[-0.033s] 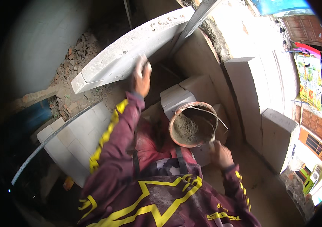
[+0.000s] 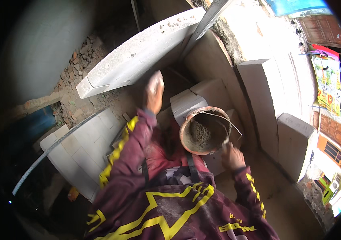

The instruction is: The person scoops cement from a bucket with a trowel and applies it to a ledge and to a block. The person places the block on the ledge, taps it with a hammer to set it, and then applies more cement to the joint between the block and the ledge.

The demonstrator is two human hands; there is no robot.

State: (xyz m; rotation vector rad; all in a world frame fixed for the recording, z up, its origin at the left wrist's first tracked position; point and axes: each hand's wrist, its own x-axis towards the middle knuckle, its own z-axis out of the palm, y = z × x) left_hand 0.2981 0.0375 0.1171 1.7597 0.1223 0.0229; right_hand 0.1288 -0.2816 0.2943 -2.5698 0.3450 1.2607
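Note:
My left hand (image 2: 154, 93), whitened with dust, is held up in front of a long white block wall (image 2: 138, 56). Its fingers are stretched out, somewhat blurred, and hold nothing. By the right rim of a round bucket (image 2: 183, 140), my right hand (image 2: 233, 157) is closed around a tool with a narrow, pale shank (image 2: 226, 141). The working end of this tool is hidden at the bucket. Wet grey mortar (image 2: 199, 134) lies inside the bucket, and its wire handle (image 2: 222, 118) rests across the opening.
White blocks (image 2: 187, 105) stand beside the bucket. More blocks (image 2: 80, 146) lie to the left, with a metal strip (image 2: 58, 142) across them. Rubble (image 2: 76, 68) is heaped beyond. Large upright blocks (image 2: 294, 146) line the right, and a metal post (image 2: 204, 26) rises behind the wall.
My left hand has moved slightly right and down, farther from the white block wall. My right hand stays by the bucket rim, nearly unmoved.

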